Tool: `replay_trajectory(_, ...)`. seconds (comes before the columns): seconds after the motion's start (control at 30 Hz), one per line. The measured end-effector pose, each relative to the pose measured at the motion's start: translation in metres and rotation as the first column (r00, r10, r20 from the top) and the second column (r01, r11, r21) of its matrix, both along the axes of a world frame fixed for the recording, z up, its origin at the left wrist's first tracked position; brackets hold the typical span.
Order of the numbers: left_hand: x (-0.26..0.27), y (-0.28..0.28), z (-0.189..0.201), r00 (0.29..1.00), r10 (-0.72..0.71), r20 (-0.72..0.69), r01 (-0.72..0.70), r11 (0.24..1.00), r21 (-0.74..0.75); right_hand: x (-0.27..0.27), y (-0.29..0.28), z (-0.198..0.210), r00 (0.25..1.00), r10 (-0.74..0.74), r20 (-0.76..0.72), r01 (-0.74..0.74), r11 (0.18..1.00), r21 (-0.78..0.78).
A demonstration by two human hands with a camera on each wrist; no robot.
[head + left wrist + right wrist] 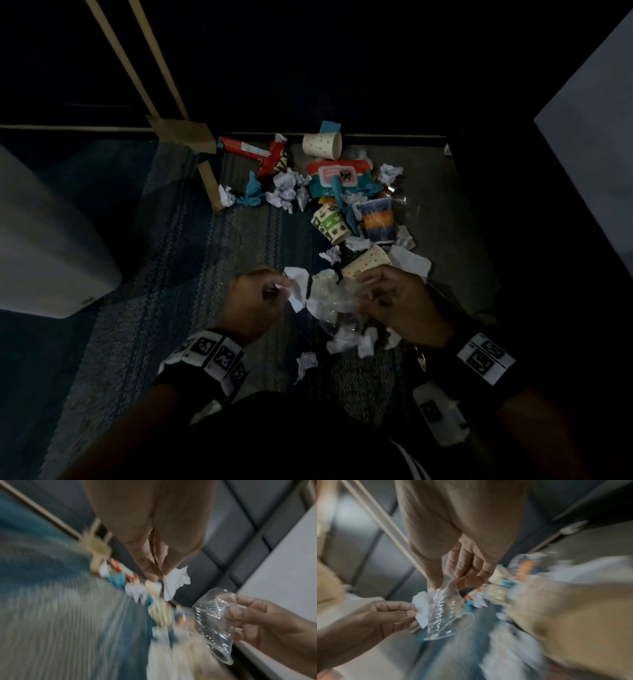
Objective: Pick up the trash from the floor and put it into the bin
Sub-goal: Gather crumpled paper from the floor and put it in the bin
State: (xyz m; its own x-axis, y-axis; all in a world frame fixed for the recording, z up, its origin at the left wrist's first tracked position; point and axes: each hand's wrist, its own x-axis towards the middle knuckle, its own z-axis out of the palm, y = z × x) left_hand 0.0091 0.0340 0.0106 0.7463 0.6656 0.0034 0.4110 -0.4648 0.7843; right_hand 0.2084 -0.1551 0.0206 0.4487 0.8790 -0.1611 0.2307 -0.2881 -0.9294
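Ahead of the hands the trash heap point(342, 205) blocked the floor: dotted paper cup point(322, 145), wipes pack point(337, 174), striped cup point(376, 221) and crumpled paper packed close, touching or overlapping. To the left, the striped carpet point(171, 257) lay bare between the heap and the white bin point(44, 250). A taped cardboard strip point(209, 181) edged that lane. A white panel point(589, 137) walled the right side.

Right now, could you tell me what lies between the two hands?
The head view shows a crushed clear plastic cup, held by the right hand, beside the left hand's white paper.
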Motion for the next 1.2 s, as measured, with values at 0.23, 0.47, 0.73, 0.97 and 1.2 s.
replay_trajectory(0.23,-0.038,0.058,0.063,0.958,0.210,0.197,-0.248,0.949,0.193,-0.016,0.091,0.058,0.993,0.119,0.020,-0.121,0.984,0.130)
replay_trajectory(0.47,-0.100,0.114,0.126,0.847,0.390,0.361,-0.486,0.843,0.230,-0.060,0.201,0.118,0.988,0.156,0.006,-0.148,0.927,0.344)
replay_trajectory(0.73,-0.169,0.153,0.198,0.609,0.544,0.577,-0.781,0.538,0.317,-0.149,0.319,0.187,0.970,0.228,-0.080,-0.139,0.798,0.586)
replay_trajectory(0.97,-0.219,0.181,0.215,0.554,0.699,0.452,-0.820,0.364,0.442,-0.224,0.372,0.209,0.954,0.280,-0.106,-0.154,0.761,0.630)
replay_trajectory(1.2,-0.231,0.181,0.206,0.549,0.835,-0.031,-0.758,0.513,0.403,-0.253,0.391,0.175,0.949,0.252,0.192,-0.316,0.785,0.533)
